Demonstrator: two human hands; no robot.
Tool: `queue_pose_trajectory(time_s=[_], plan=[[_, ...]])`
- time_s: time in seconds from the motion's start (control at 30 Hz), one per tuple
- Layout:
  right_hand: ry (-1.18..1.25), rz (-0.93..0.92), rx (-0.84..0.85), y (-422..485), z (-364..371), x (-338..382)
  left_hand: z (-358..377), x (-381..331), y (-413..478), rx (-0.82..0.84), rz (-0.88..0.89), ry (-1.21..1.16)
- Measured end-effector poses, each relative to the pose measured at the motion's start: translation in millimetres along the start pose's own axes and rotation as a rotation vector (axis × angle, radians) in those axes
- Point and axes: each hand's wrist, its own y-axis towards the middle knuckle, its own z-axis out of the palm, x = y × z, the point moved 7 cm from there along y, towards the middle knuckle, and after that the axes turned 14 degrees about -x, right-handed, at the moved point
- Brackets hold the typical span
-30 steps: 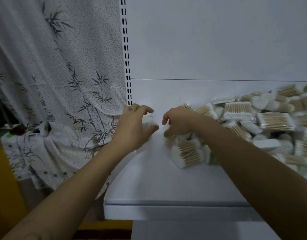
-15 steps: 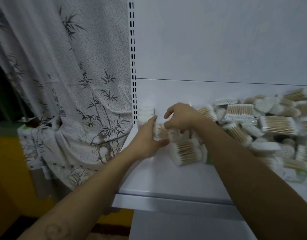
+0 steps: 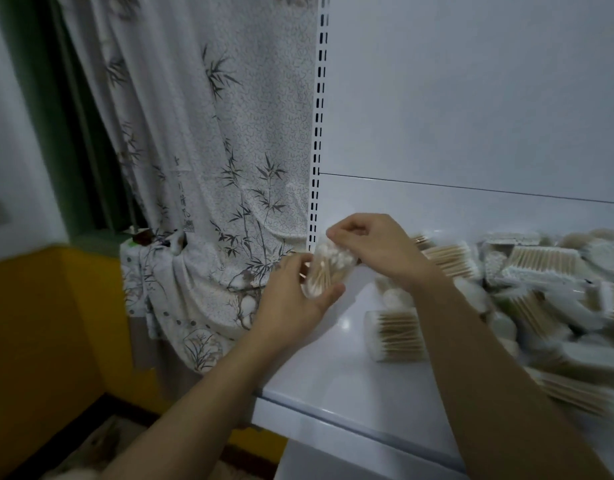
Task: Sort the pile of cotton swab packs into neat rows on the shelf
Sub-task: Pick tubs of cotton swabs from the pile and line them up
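With the left hand (image 3: 291,303) cupping 1 cotton swab pack (image 3: 328,268) and the right hand (image 3: 374,247) pinching its top, both grips holding it above the back-left corner of the shelf (image 3: 333,368), a slackened grip may drop it off the left edge, away from the pile (image 3: 540,271).

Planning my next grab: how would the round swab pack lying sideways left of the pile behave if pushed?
That swab pack looks cylindrical and lies sideways, so it probably rolls on the glossy shelf. Thin wooden sticks suggest it's light.
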Motion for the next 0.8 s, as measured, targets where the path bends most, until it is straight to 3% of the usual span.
queue_pose_trajectory(time_s=[0.07, 0.3, 0.53, 0.8], plan=[[-0.101, -0.059, 0.032, -4, 4, -3, 0, 9, -6, 0.001, -0.051, 0.045], [-0.256, -0.153, -0.167, -22, -14, -12, -1, 18, -17, -0.005, -0.124, 0.196], [-0.303, -0.118, 0.037, -33, 8, -18, 6, 23, -13, 0.069, -0.143, 0.309], [-0.368, -0.144, 0.049, -32, 11, -19, 1, 21, -6, 0.082, -0.19, 0.332]])
